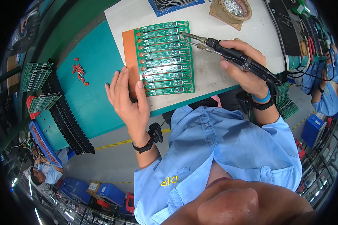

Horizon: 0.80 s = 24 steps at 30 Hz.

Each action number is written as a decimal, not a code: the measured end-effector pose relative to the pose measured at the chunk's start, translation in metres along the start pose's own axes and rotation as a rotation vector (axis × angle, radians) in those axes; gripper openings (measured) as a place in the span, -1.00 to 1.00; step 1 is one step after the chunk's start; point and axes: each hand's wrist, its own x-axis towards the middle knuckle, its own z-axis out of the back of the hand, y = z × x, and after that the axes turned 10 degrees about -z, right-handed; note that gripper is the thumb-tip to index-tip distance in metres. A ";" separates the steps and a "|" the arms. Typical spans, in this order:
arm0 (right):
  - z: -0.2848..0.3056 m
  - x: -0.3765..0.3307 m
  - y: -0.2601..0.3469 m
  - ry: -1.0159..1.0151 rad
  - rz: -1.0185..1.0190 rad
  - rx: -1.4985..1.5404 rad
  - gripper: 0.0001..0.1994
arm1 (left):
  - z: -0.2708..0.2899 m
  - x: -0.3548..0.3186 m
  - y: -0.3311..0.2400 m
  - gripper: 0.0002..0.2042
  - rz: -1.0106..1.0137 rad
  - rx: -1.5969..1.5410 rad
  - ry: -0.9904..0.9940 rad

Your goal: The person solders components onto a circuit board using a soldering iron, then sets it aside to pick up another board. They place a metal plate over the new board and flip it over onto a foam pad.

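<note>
A green circuit board panel (165, 56) made up of several narrow boards lies over an orange sheet (129, 56) on the white work surface. My left hand (129, 99) rests at the panel's lower left, fingers stretched out along the orange sheet and thumb touching the panel's edge. In my right hand (248, 67) is a black soldering iron (238, 56) with a thin feed tube beside its barrel. Its tip points left and meets the panel near the upper right, at one of the top boards; whether it touches a joint is too small to tell.
Several small red components (79, 71) lie on the teal mat (97, 105). Circuit boards (37, 77) stand in a black rack (69, 120) at left. A round container of metal shavings (234, 8) and a blue-framed fan (172, 5) sit at the back. Tools and cables (308, 41) are far right; co-workers sit on both sides.
</note>
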 end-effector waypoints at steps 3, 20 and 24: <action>0.000 0.001 0.000 0.010 -0.016 -0.002 -0.59 | 0.000 0.000 0.000 -0.61 0.000 -0.007 0.001; -0.003 0.004 -0.001 0.019 0.036 -0.017 -0.59 | 0.000 -0.001 0.002 -0.60 -0.021 -0.010 -0.003; -0.002 0.002 0.000 0.010 0.015 -0.026 -0.59 | -0.001 -0.001 0.002 -0.59 -0.020 -0.007 -0.005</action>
